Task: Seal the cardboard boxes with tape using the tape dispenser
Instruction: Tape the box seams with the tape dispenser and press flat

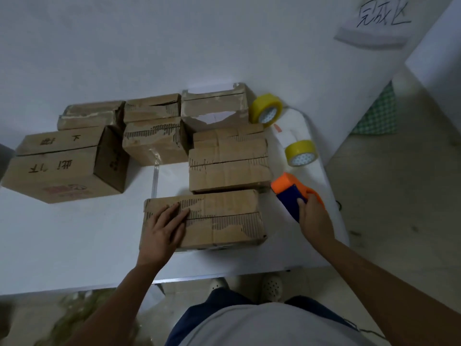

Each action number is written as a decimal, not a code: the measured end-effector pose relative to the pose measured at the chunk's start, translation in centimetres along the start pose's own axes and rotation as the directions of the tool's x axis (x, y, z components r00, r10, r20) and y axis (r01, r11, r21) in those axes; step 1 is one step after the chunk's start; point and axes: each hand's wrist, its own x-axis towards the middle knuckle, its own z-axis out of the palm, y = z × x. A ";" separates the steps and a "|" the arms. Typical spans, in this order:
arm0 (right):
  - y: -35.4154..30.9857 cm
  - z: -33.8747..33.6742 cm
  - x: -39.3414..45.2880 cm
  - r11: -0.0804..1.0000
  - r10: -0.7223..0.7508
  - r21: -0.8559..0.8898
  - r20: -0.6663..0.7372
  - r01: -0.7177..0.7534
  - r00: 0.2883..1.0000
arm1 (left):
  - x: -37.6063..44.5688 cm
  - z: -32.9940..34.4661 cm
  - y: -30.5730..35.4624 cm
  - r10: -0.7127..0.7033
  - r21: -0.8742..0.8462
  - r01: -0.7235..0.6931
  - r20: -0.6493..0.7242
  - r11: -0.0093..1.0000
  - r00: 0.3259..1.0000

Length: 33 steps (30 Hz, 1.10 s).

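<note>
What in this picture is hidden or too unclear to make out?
Head view, the only one:
- Tape dispenser: the right hand covers its handle; whether tape is loaded cannot be seen.
- Nearest box: the left hand covers part of its seam.
- Big box: its printing is too blurred to read.
- Back boxes: their contents are hidden.

A makeshift packing station in a plain room: worn cardboard boxes [203, 219] crowd a white tabletop [74, 233], yellow tape rolls [266, 109] right of the boxes, a handwritten paper sign [374, 26] beyond them
</note>
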 end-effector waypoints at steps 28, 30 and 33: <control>-21.3 3.8 -3.2 0.932 -0.352 0.098 0.482 0.350 0.802 | 1.5 -8.6 -3.5 -0.291 -0.884 0.413 0.463 -0.219 0.837; -21.2 3.6 -2.9 0.933 -0.346 0.090 0.490 0.348 0.800 | 1.3 -8.8 -4.1 -0.251 -0.872 0.423 0.479 -0.246 0.841; -21.1 3.4 -2.6 0.926 -0.353 0.071 0.509 0.370 0.785 | 1.3 -9.1 -4.3 -0.223 -0.862 0.456 0.500 -0.221 0.837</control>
